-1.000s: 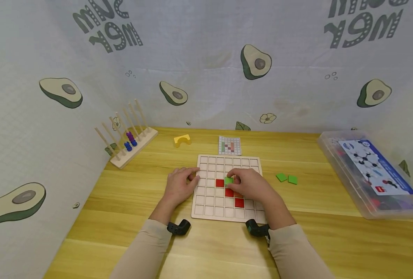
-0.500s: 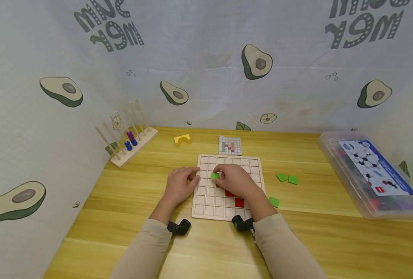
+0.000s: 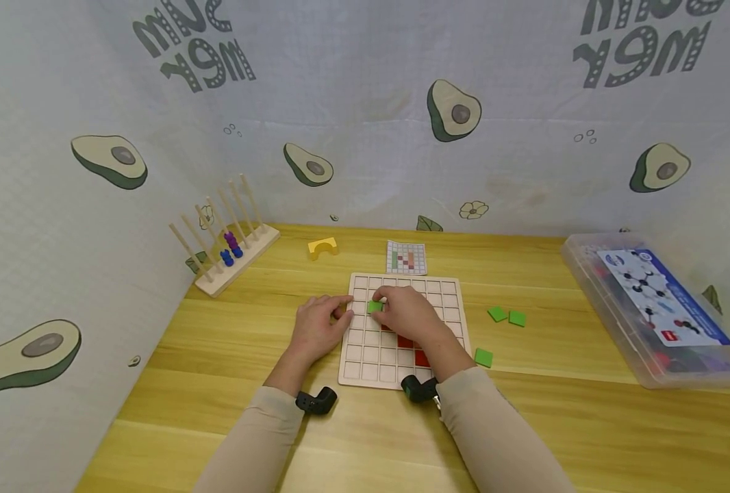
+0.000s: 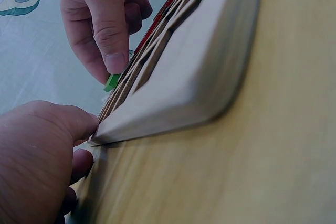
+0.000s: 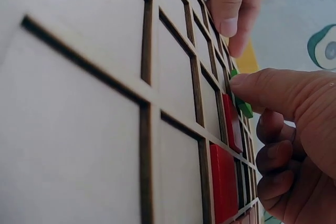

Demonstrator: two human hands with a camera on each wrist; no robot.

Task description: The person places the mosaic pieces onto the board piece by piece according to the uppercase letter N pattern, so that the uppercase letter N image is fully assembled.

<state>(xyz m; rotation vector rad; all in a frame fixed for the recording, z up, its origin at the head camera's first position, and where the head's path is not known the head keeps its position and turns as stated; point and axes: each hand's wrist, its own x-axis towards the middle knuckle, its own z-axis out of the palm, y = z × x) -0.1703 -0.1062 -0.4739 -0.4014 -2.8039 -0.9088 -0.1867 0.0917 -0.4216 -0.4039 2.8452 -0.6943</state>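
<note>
My right hand pinches a green square tile between thumb and index finger, over the left part of the wooden grid board. In the right wrist view the green tile looks tilted at the board's cells, just beyond a red tile. More red tiles sit in cells below the right hand, partly covered by it. My left hand rests at the board's left edge, its thumb and index finger touching the edge without gripping it. The left wrist view also shows the left hand against that edge.
Green tiles lie loose right of the board. Behind it lies a printed grid card. A yellow arch block, a peg stand with blue and purple pieces, and a clear plastic case stand farther out.
My right hand has moved left and slightly away across the board with the green tile, uncovering a loose green tile at the board's right side. The left hand stays where it was.
</note>
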